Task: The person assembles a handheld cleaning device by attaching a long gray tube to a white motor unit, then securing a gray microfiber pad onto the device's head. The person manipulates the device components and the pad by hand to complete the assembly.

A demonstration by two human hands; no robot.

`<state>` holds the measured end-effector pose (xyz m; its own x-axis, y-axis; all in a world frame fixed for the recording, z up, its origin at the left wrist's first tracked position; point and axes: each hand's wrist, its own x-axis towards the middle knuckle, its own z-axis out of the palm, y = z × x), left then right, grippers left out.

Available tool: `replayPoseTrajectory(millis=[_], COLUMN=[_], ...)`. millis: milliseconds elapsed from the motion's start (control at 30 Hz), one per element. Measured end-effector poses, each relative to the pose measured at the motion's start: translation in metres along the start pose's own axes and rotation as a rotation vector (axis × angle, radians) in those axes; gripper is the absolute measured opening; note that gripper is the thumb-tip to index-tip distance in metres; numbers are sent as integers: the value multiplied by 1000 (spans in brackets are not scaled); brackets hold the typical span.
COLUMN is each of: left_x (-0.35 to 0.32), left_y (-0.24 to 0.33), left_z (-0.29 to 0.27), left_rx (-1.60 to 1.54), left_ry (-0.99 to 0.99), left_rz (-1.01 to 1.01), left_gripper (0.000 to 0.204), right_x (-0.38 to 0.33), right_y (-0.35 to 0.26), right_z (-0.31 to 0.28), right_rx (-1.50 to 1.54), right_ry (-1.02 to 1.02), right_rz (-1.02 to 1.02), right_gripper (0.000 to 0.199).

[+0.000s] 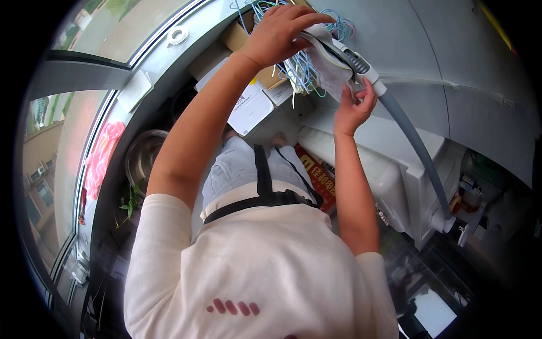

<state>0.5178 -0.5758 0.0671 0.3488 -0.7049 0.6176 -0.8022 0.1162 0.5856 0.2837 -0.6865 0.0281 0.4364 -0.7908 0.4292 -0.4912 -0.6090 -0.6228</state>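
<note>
In front of me is a white and grey handle (pixel 362 69) with a ribbed grey part, joined to a thick grey hose (pixel 411 134). A pale, padded cloth cover (pixel 334 72) hangs around the head end, its dark-lined edge gaping along one side. My left hand (pixel 282 35) reaches over from above, its fingers closed on the upper edge of this cover. At the lower end, near the handle, my right hand (pixel 354 110) pinches the cover's edge between thumb and fingertips. What lies inside the cover is mostly hidden.
Thin coloured wire hangers (pixel 302 72) hang behind the cover. Below them are cardboard and a white box (pixel 250 111). A window ledge on the left holds a tape roll (pixel 177 35) and a pink cloth (pixel 105 151). Grey cabinet doors (pixel 415 104) stand on the right.
</note>
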Motion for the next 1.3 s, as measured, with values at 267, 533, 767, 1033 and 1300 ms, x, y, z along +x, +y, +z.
replayPoseTrajectory(millis=[267,533,767,1033,1300], left_x=[3,7,7,18,29], left_y=[-10,-6,36,57,61], left_z=[10,10,-1,20,23], left_rx=[116,89,185,271,353], left_ry=[-45,-112,-228,-238,-300], left_rz=[163,136,167,153,158], left_gripper=[51,47,63,43,28], right_x=[-8,-6,-4,-33,-26], right_y=[36,62,53,79,94], right_z=[32,41,32,54,81], right_rx=[271,950,868,972,1063], right_ry=[273,6,103,-73,-113], right_rz=[299,525,382,475,530], right_gripper=[63,65,54,27,21])
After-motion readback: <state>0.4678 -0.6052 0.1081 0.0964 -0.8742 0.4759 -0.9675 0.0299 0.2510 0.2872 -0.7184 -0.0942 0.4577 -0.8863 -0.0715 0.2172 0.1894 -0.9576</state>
